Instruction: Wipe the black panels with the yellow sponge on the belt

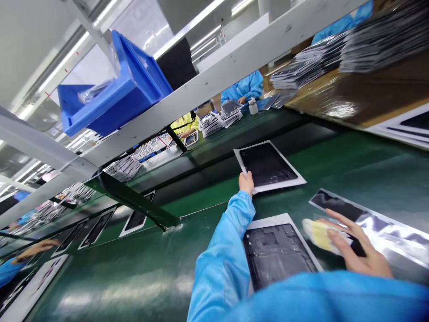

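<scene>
My left hand (247, 182), in a blue sleeve, is closed on the near left corner of a white-bordered black panel (268, 164). That panel is held over the green work surface, beyond a second white-edged panel (279, 250) whose dark face shows moulded outlines. My sleeve covers part of this nearer panel. To its right, my right hand (363, 252) grips a pale yellow and white pad (321, 235) between thumb and fingers; something black shows under the fingers. Beneath and beyond that hand lies a glossy dark strip with a white edge (348, 208).
A grey metal beam (214, 78) crosses above, carrying a blue bin (114, 94). Its green post (134, 201) meets the bench on the left. Several panels lie along the line there, near a co-worker's hand (42, 246). Stacked sheets (385, 40) stand at upper right.
</scene>
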A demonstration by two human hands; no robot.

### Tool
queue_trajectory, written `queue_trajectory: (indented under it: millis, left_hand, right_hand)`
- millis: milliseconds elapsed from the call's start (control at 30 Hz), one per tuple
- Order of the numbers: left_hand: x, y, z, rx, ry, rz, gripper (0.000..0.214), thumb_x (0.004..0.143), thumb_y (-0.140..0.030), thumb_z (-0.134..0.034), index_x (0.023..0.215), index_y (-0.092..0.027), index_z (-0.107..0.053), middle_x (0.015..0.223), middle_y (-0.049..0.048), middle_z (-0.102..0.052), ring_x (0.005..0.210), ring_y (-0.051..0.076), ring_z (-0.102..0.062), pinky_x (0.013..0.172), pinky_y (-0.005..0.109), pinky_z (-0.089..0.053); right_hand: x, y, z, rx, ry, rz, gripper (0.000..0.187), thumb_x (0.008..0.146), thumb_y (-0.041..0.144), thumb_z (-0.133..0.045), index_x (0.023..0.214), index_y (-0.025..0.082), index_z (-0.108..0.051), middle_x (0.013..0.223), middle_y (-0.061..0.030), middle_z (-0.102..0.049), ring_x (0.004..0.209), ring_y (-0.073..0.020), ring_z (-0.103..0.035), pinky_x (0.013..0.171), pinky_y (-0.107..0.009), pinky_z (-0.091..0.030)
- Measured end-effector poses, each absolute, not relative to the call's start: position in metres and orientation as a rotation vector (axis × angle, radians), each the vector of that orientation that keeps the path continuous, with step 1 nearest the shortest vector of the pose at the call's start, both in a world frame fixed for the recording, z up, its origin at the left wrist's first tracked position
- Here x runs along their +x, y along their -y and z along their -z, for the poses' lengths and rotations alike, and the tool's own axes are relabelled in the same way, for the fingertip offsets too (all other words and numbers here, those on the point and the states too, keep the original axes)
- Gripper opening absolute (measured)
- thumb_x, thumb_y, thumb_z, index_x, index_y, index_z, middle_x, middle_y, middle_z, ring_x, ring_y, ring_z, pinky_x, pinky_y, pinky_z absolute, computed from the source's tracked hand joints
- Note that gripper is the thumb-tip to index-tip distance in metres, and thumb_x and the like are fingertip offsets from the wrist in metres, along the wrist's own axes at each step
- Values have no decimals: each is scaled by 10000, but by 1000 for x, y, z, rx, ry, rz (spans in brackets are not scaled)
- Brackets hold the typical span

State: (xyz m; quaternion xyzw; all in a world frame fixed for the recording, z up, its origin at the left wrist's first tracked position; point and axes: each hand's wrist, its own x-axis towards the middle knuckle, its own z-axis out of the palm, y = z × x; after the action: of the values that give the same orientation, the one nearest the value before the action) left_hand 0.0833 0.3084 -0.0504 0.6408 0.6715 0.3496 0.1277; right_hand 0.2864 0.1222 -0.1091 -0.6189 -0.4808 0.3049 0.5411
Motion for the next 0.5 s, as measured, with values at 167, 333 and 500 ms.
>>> queue_trajectory:
  millis: [167, 333, 500]
  left_hand:
    - [85, -342, 39, 1674, -2194, -797, 301, 963, -377, -604, 1161, -152, -631, 1132, 81, -673, 991, 202, -667, 876, 409, -576]
    - [83, -325, 30, 1844, -2192, -680, 383, 953, -254, -558, 1310, -115, -567, 1413, 235, -535, 1315, 346, -524, 1079, 518, -448]
    - [116, -262, 39, 2391, -1650, -667, 210, 931, -217, -594, 1118, -218, -690, 1278, 88, -670, 1232, 226, -593, 1097, 368, -460]
  right_hand:
    - [279, -127, 125, -1315, 1211, -711, 399, 887, 566, -539, 1208, 371, -673, 1195, -30, -703, 1109, -283, -667, 1025, -437, -540]
    - [265, -119, 99, -1175, 1417, -755, 357, 940, 520, -494, 1011, 293, -761, 1256, -79, -653, 1090, -259, -666, 962, -399, -570]
    - [287, -99, 117, -1214, 1486, -745, 322, 946, 495, -502, 1063, 342, -760, 1351, -54, -619, 1244, -292, -588, 1075, -467, -496]
